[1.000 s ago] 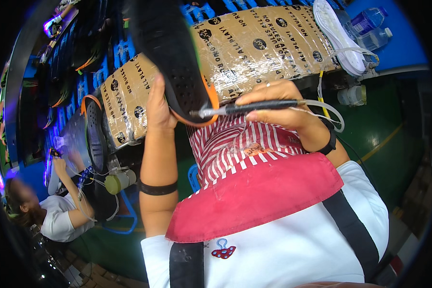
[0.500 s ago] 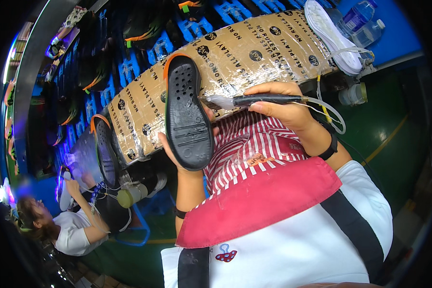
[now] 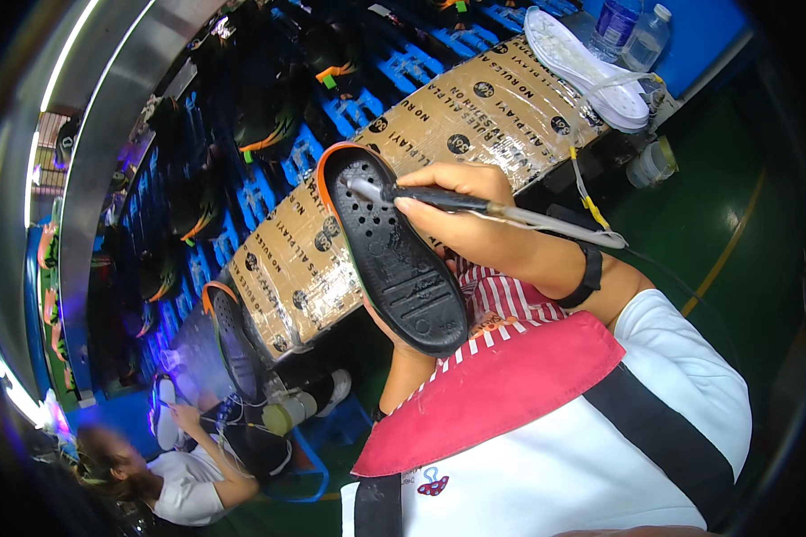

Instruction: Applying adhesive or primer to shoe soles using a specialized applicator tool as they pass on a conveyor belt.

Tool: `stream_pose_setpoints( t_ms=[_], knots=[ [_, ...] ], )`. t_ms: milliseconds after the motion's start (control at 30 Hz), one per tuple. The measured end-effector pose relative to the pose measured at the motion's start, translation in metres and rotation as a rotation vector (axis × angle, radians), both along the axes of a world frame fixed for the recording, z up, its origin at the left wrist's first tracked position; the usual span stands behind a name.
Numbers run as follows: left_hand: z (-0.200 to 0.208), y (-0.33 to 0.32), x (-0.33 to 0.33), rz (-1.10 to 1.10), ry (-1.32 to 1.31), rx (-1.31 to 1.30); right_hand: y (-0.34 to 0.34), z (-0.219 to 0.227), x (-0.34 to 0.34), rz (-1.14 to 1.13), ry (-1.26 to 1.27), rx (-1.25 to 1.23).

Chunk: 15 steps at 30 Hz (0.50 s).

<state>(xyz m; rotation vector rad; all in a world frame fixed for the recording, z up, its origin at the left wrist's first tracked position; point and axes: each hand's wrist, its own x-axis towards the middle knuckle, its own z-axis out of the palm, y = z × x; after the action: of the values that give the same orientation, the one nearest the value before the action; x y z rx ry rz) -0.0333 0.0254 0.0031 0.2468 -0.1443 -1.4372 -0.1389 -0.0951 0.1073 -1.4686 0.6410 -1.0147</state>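
My left hand (image 3: 396, 338) grips a black shoe sole (image 3: 390, 268) with an orange rim from below. Most of its fingers are hidden behind the sole. A cluster of round holes shows in the sole's far part, with ridged lines nearer me. Between the thumb and fingers of my right hand (image 3: 470, 204) is a glue brush (image 3: 443, 198) with a black handle. Its pale tip rests on the sole among the holes, and a clear tube (image 3: 569, 229) runs from its back end.
A cardboard-covered bench edge (image 3: 519, 112) lies beyond the sole, with a white sole (image 3: 564, 63) and plastic bottles (image 3: 647, 38) at its right. Blue racks (image 3: 412, 70) carry dark soles. Another black sole (image 3: 235, 345) sits left, near a seated co-worker (image 3: 184, 479). A jar (image 3: 651, 163) hangs at right.
The brush moved left from beside the sole onto its holed part. The sole shifted right and towards me, tilting more. The whole view has turned somewhat.
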Motion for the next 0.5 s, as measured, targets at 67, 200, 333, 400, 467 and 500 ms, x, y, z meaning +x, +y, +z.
stream_pose_setpoints(
  t_ms=[67, 200, 333, 400, 467, 500],
  knots=[
    [-0.005, 0.001, -0.005, 0.000, -0.003, 0.002, -0.011, -0.005, 0.007, -0.220, 0.100, -0.492],
    [-0.007, 0.001, -0.007, 0.017, -0.023, -0.006, -0.006, -0.016, 0.025, -0.254, 0.193, -0.777],
    [-0.011, -0.001, -0.005, 0.026, -0.027, -0.013, 0.002, -0.024, 0.030, 0.060, 0.043, -0.738],
    [-0.010, 0.000, -0.005, 0.037, -0.028, -0.016, 0.004, -0.013, 0.021, 0.157, -0.056, -0.562],
    [-0.009, -0.001, -0.003, 0.044, -0.029, -0.024, 0.005, -0.004, 0.015, -0.047, -0.025, -0.546],
    [-0.011, -0.002, -0.002, 0.043, -0.025, -0.023, 0.001, -0.006, 0.014, -0.149, -0.005, -0.607]
  ],
)
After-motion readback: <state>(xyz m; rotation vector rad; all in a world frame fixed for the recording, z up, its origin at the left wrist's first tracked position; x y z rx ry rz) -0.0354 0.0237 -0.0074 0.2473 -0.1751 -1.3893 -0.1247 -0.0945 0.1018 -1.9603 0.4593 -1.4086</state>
